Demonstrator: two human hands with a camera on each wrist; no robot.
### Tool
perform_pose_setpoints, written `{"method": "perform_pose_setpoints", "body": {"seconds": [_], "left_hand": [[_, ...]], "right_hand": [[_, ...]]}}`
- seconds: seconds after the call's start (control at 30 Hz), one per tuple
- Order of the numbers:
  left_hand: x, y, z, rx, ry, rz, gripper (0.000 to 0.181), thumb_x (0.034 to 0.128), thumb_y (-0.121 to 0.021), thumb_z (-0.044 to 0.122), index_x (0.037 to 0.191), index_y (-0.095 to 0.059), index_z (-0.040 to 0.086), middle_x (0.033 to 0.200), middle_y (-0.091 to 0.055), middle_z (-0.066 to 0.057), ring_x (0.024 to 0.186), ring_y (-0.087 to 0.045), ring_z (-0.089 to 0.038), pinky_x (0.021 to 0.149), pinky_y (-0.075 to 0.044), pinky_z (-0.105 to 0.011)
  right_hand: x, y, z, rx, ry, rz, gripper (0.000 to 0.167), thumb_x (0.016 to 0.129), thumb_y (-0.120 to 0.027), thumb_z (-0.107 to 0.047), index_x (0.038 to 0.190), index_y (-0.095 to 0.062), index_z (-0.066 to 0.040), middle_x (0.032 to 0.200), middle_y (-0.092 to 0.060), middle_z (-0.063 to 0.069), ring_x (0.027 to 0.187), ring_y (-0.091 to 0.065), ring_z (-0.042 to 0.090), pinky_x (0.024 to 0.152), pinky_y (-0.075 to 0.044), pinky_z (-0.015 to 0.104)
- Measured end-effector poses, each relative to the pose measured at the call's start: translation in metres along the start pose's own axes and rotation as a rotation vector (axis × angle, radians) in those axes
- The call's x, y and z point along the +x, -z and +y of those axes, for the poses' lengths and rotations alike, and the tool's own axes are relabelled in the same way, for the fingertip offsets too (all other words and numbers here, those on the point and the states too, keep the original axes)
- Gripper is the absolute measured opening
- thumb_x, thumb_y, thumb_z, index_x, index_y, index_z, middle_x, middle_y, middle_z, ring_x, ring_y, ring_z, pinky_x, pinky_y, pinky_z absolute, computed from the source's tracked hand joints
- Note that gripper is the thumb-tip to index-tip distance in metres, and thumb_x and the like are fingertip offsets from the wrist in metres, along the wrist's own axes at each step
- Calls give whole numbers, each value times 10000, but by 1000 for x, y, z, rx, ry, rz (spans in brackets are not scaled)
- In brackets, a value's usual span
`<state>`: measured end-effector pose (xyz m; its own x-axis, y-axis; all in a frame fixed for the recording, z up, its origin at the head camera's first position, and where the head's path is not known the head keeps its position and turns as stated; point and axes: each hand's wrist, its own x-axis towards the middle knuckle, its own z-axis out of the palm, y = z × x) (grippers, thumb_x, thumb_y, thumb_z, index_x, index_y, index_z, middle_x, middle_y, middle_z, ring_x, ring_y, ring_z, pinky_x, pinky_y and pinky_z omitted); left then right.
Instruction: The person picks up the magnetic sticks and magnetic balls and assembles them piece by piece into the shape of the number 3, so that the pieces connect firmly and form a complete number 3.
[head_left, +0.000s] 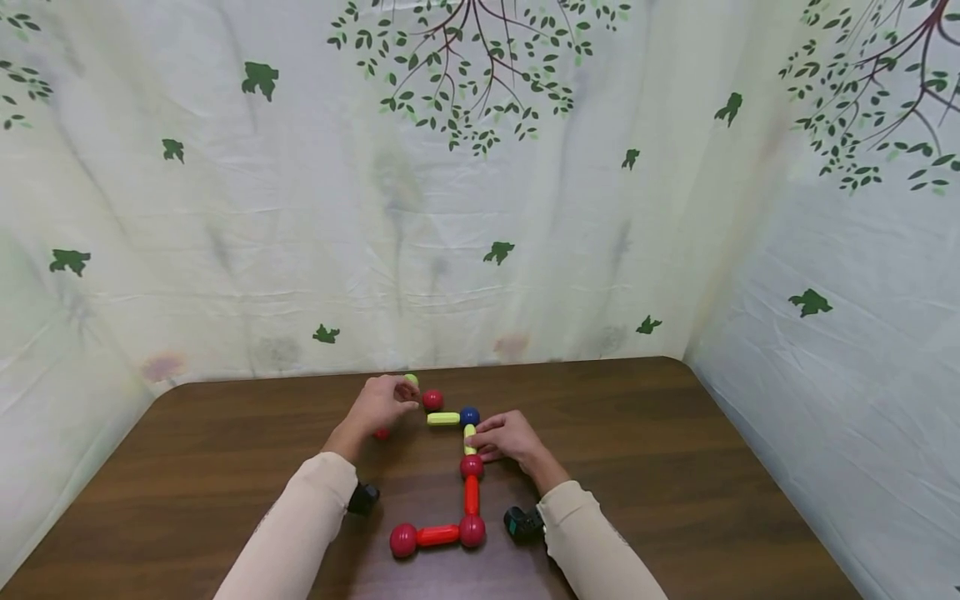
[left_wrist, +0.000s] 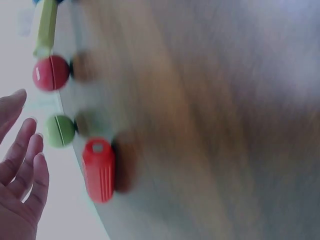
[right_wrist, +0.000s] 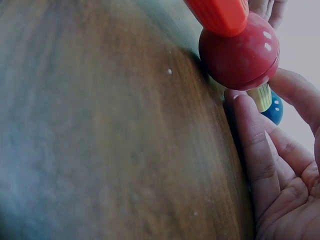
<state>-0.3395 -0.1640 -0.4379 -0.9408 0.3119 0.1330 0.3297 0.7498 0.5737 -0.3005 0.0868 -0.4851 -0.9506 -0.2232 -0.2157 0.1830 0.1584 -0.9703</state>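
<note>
Right arm's angled in from the near right, and that hand [head_left: 510, 437] has its thumb and fingers pinched on a yellow rod [head_left: 469, 430], which sits mid-surface [head_left: 637, 433] between a blue ball [head_left: 469, 416] at its far end and a dark red ball [head_left: 472, 467] at its near end. Left arm stretches out from the near left, a bit farther; that hand [head_left: 387, 402] is empty, thumb and fingertips apart, near a green ball [left_wrist: 60, 131] and a red rod [left_wrist: 99, 172].
</note>
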Motion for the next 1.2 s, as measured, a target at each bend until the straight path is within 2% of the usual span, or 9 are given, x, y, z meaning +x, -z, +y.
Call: {"method": "perform_pose_setpoints", "body": {"seconds": [0.27,0.4,0.6,0.7,0.97,1.2], "left_hand": [[20,20,-13,-14,87,-45,391,853,-724,49,1214,-596,-32,1130,-607,-277,1048,-582,-406,906,-456,-502],[28,21,-18,-80,116,-95,434,847,-707,29,1255,-572,-25,1220,-551,-318,1134,-513,-447,937,-428,-514],[34,12,-26,-175,189,-145,496,834,-715,-7,1304,-556,-11,1299,-516,-298,1200,-463,-438,984,-385,-518],[37,9,-29,-170,187,-152,496,824,-725,-14,1292,-563,-19,1284,-530,-295,1183,-481,-429,973,-394,-507],[39,6,-30,-116,228,-154,343,839,-701,3,1167,-601,-14,1184,-586,-265,1037,-539,-378,879,-454,-457],[37,3,-32,-124,230,-116,306,826,-727,17,1104,-607,-33,1158,-598,-255,1037,-538,-374,903,-449,-469]], "right_hand": [[2,1,2,-10,-10,7,213,807,-802,-49,958,-708,69,791,-704,115,632,-680,157,606,-569,317],[2,1,2,-10,-11,8,207,806,-802,-49,953,-711,63,797,-707,120,633,-683,161,609,-569,317],[0,0,3,4,0,-6,219,808,-797,-41,968,-705,76,796,-706,115,636,-685,159,605,-568,316],[0,0,2,5,11,-8,226,811,-793,-36,979,-701,84,796,-705,115,632,-683,156,601,-569,321],[1,1,2,2,9,-8,222,808,-799,-47,972,-709,73,801,-708,115,636,-684,153,605,-569,317],[1,1,3,5,9,-6,216,810,-794,-38,965,-701,79,791,-700,104,632,-677,147,604,-569,317]]}}
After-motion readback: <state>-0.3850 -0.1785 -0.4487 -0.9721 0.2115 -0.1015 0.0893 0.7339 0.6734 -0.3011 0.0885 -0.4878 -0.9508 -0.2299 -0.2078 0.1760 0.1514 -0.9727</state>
